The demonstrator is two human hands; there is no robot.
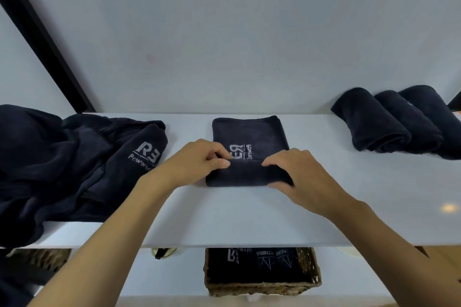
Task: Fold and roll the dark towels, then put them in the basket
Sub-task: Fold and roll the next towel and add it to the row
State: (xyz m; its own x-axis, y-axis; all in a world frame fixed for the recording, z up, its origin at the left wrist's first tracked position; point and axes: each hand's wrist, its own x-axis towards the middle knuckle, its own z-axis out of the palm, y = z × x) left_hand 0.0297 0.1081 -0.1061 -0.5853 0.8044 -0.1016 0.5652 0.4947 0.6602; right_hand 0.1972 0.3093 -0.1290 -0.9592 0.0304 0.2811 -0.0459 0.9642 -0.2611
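**Two hands begin rolling a folded dark towel on a white counter**

At far left, a heap of unfolded dark towels [62,164] lies slumped on the white counter [224,222]. One pale logo shows on it, and the folds hide how many towels it holds, possibly two or more.

In the centre lies one folded towel [249,132], a flat rectangle with its logo face up. Its near edge is turned over into a short, thick roll. The left hand [199,159] pinches the left end of that roll between thumb and curled fingers. The right hand [299,172] clamps the right end, fingers curled over the top and thumb at the near side.

The roll's long axis runs left to right, across the person. The flat, unrolled part lies beyond the hands, toward the wall, so the rolling likely goes away from the body. Each hand is at its own end, neither nearer than the other.

At right, three rolled towels [389,122] lie side by side, touching.

Below the counter's front edge sits one wicker basket [262,290], with dark towels packed inside and three printed logos showing.
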